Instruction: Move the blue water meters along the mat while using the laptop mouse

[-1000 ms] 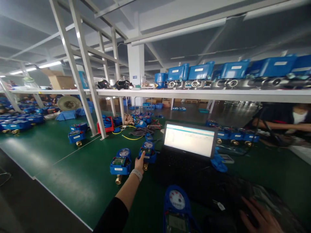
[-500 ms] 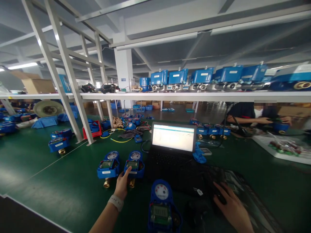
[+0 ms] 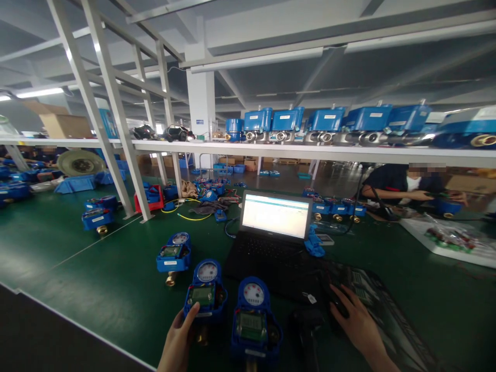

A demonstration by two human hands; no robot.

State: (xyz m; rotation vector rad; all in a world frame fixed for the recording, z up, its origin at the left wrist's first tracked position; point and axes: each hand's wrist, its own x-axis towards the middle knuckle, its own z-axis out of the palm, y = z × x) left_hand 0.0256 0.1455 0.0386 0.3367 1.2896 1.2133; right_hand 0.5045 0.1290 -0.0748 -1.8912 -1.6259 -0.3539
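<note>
My left hand (image 3: 179, 341) grips the near end of a blue water meter (image 3: 205, 290) with a round dial and a small screen, on the green bench. Right beside it lies a second blue meter (image 3: 253, 315), close to the front edge. A third meter (image 3: 173, 253) sits farther back to the left. My right hand (image 3: 356, 323) rests on a dark mouse (image 3: 338, 305) on a black mat, to the right of an open black laptop (image 3: 275, 230) with a lit white screen.
A white shelf (image 3: 310, 152) across the bench carries a row of large blue meters (image 3: 329, 124). White slanted frame posts (image 3: 116, 113) stand at the left. Loose meters, cables and a red tray (image 3: 149, 199) lie behind. A seated person (image 3: 406, 188) works at the far right beside a white tray (image 3: 445, 237).
My left hand has drawn the blue meter from beside the left meter toward me, so it now lies next to the near meter. My right hand stays on the mouse.
</note>
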